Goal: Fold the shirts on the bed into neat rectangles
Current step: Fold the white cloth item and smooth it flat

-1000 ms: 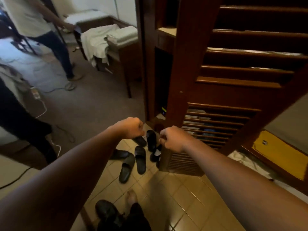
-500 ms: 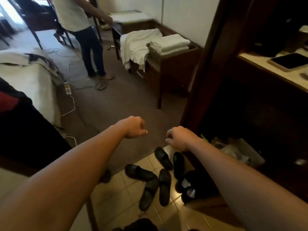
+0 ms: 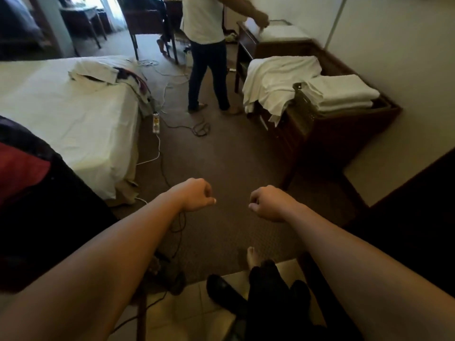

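A bed (image 3: 73,119) with a white sheet is standing at the left, and a heap of crumpled shirts (image 3: 103,73) is lying on its far corner, some light, some dark. Brown carpet (image 3: 221,163) is covering the floor; a white power strip (image 3: 156,122) and tangled cables (image 3: 200,127) are lying on it beside the bed. At the right a dark wooden luggage bench (image 3: 344,129) is carrying a draped white sheet (image 3: 273,80) and, beside it, a stack of folded white towels (image 3: 344,94).

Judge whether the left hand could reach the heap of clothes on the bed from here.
Probably not: the left hand hangs over carpet, and the clothes lie at the bed's far end.
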### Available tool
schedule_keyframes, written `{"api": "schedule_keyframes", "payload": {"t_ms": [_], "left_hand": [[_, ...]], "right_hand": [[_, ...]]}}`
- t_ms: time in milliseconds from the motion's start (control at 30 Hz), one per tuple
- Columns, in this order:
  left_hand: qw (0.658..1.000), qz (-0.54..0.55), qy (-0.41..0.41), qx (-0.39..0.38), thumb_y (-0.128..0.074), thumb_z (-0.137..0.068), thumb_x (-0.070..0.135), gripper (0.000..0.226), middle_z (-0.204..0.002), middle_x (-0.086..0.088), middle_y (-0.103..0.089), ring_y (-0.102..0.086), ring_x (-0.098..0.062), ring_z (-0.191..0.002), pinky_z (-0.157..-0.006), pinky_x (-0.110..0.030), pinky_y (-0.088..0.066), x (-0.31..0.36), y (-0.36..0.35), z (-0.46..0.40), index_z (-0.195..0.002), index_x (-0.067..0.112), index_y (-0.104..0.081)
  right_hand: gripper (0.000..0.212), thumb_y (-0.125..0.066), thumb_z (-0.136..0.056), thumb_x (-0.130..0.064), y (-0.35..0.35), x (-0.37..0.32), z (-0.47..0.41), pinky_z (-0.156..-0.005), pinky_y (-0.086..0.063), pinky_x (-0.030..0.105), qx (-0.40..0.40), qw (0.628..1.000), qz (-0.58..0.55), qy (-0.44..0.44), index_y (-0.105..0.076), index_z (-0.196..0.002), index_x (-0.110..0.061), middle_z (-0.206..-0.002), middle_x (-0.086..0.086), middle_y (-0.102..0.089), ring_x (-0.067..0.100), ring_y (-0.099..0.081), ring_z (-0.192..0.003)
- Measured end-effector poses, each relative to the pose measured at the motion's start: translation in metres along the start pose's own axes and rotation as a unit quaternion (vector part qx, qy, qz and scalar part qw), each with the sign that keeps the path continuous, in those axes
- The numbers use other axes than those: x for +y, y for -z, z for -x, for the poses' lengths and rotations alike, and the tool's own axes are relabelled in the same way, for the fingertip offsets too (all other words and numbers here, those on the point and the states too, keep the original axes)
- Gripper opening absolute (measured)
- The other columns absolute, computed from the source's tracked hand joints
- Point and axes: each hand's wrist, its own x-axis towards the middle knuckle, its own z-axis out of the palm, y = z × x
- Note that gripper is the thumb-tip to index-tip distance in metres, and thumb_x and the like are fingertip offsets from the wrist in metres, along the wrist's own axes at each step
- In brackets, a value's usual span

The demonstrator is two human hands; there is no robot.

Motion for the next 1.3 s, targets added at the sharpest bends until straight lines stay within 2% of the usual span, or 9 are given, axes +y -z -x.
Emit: {"api": "schedule_keyframes", "payload": {"t_ms": [333,567,900,1100,1300], "left_hand": [[0.991,0.083,0.101,0.023,-0.060,-0.099,0.040,0.029,-0.114,0.001,-0.065,-0.065,-0.013,-0.102,-0.094,-0.039,-0.057,-0.053,0.109,-0.196,-0.123,0.024,-0.064],[0.987,0.081,0.138,0.031,-0.059,-0.100,0.040,0.030,-0.116,0.000,-0.066,-0.064,-0.015,-0.105,-0.095,-0.040,-0.056,-0.092,0.191,-0.270,-0.124,0.022,-0.065],[0.963,0.112,0.209,0.127,-0.061,-0.098,0.043,0.023,-0.102,0.003,-0.067,-0.063,-0.013,-0.092,-0.083,-0.036,-0.053,-0.242,0.311,-0.369,-0.106,0.024,-0.069],[0.946,0.138,0.259,0.136,-0.063,-0.097,0.041,0.025,-0.105,-0.002,-0.070,-0.065,-0.018,-0.097,-0.088,-0.039,-0.054,-0.338,0.386,-0.404,-0.106,0.019,-0.071],[0.931,0.147,0.292,0.161,-0.063,-0.097,0.045,0.021,-0.105,0.001,-0.069,-0.064,-0.017,-0.096,-0.088,-0.041,-0.054,-0.414,0.456,-0.439,-0.101,0.026,-0.069]], "right_hand": [[0.019,-0.054,-0.102,-0.032,0.120,0.040,-0.257,-0.087,-0.057,0.035,-0.063,0.995,0.020,0.075,-0.064,-0.116,-0.024,-0.106,-0.004,-0.064,0.008,-0.063,-0.091],[0.018,-0.054,-0.102,-0.032,0.208,0.025,-0.389,-0.082,-0.060,0.038,-0.061,0.989,0.048,0.125,-0.067,-0.108,-0.022,-0.097,-0.002,-0.067,0.011,-0.066,-0.083],[0.019,-0.055,-0.102,-0.033,0.289,-0.080,-0.598,-0.083,-0.059,0.040,-0.062,0.968,0.095,0.225,-0.068,-0.110,-0.022,-0.097,-0.004,-0.065,0.011,-0.065,-0.085],[0.016,-0.055,-0.102,-0.030,0.343,-0.165,-0.711,-0.080,-0.058,0.035,-0.061,0.951,0.115,0.279,-0.068,-0.109,-0.024,-0.097,-0.004,-0.065,0.008,-0.063,-0.083],[0.021,-0.054,-0.101,-0.029,0.380,-0.242,-0.818,-0.081,-0.058,0.043,-0.065,0.937,0.127,0.319,-0.072,-0.102,-0.018,-0.096,0.001,-0.068,0.018,-0.065,-0.085]]}}
